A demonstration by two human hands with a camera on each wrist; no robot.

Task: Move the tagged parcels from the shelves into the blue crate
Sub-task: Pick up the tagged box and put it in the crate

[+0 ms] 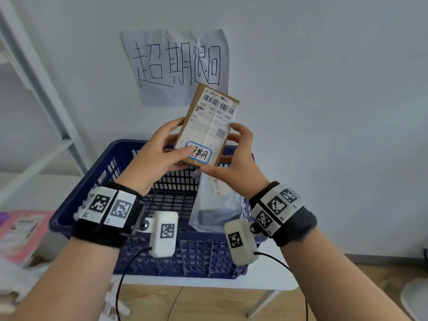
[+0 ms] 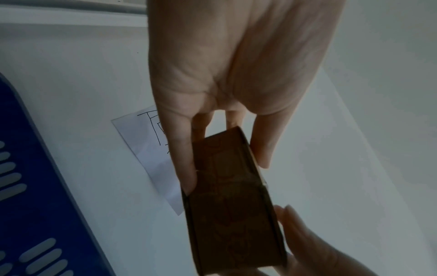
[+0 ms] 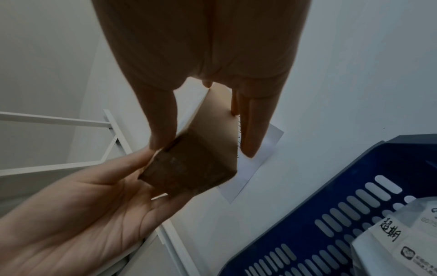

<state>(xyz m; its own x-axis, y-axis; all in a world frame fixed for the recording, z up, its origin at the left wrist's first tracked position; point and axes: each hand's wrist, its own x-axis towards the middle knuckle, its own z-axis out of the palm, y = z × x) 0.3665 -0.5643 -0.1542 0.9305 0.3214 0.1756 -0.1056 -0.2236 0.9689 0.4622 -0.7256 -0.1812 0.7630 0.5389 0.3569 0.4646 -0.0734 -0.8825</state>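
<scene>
Both my forearms reach forward over the blue crate [image 1: 76, 212], wrists bent up, and between them I hold the cardboard parcel [image 1: 208, 126] in the air above the crate's far rim, its label side facing me. My left hand [image 1: 159, 156] grips the parcel's edge at 9 o'clock, thumb across the lower front over the blue-bordered tag [image 1: 200, 153], fingers curled round behind. My right hand [image 1: 229, 154] clamps the edge at 3 o'clock, thumb under the bottom corner, fingers wrapped on the side.

From the left wrist view, my fingers [image 2: 187, 168] run along the back of the box and the thumb presses the front. From the right wrist view, the box sits pinched between thumb and fingers [image 3: 250, 138], the other palm just below it.

Down at 6 o'clock from the parcel, a grey plastic mailer [image 1: 215, 205] lies inside the crate. Behind, at 12 o'clock, a handwritten paper sign [image 1: 162, 66] hangs on the wall. White shelving [image 1: 34, 66] stands off at 9 o'clock.
</scene>
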